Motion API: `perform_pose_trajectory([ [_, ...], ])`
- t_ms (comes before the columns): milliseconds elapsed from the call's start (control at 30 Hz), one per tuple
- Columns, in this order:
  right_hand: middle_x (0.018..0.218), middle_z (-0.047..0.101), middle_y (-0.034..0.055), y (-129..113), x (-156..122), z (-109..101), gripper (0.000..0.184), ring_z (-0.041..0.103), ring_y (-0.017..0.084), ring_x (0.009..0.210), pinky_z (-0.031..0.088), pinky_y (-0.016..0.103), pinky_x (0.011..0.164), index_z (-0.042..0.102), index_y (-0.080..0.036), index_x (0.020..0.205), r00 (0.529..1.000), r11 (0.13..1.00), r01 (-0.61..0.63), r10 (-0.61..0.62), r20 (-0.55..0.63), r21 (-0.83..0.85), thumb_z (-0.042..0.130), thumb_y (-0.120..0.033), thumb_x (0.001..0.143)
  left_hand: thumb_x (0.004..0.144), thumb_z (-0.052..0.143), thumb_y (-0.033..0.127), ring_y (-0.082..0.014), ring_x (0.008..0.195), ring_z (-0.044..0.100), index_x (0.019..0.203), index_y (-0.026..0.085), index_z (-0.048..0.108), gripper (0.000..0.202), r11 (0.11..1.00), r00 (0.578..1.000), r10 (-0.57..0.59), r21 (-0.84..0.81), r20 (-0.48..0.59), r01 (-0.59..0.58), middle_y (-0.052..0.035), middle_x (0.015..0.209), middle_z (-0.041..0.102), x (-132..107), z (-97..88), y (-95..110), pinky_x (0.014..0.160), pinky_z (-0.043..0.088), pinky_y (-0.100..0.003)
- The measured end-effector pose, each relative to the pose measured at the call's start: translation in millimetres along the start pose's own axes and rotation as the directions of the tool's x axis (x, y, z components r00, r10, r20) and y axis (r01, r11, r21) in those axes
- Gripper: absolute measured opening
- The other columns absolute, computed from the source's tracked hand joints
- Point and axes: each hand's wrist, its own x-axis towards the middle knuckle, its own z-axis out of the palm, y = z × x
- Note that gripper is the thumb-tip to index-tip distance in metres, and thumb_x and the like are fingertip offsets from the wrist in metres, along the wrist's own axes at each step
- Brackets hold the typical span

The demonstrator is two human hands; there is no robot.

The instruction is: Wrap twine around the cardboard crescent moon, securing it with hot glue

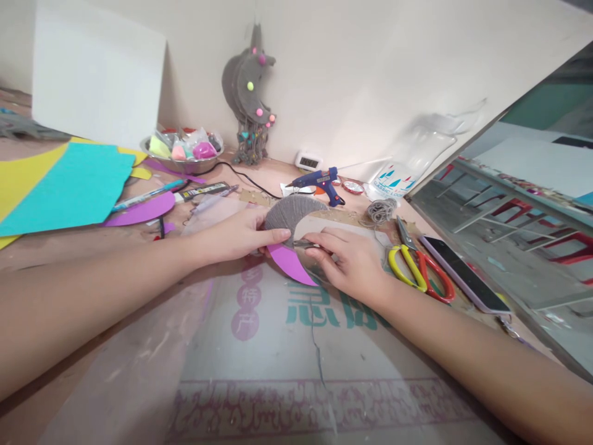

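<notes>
A purple crescent (293, 264) is in front of me, its upper part wrapped in grey yarn (288, 215). My left hand (245, 235) grips the crescent from the left, the thumb lying across the lower end of the wrapping. The lower tip is bare purple. My right hand (349, 256) is pinched close to the crescent's inner curve, with a grey yarn strand (303, 243) between its fingertips; the fingers hide part of it. Beneath both hands lies a printed plastic sheet (273, 358).
Scissors (421, 272) and a phone (466, 275) lie to the right. A blue glue gun (319, 180), a yarn ball (381, 211) and a bowl (183, 164) stand behind. Coloured sheets (69, 185) are at left. A decorated grey moon (250, 86) hangs on the wall.
</notes>
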Motion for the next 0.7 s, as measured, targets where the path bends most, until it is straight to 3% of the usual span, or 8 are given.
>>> perform_pose_trajectory([
  [700, 0.077, 0.061, 0.0043, -2.1, 0.1, -0.6, 0.026, 0.052, 0.016, 0.07, 0.035, 0.029, 0.064, 0.062, -0.017, 0.1, 0.998, 0.98, 0.069, -0.067, 0.019, -0.186, 0.042, -0.03, 0.091, 0.078, 0.052, 0.043, -0.0161, 0.07, 0.058, 0.075, 0.018, 0.056, 0.026, 1.0, 1.0, 0.009, 0.029, 0.01, -0.009, 0.0017, 0.058, 0.054, 1.0, -1.7, -0.3, 0.062, 0.044, -0.024],
])
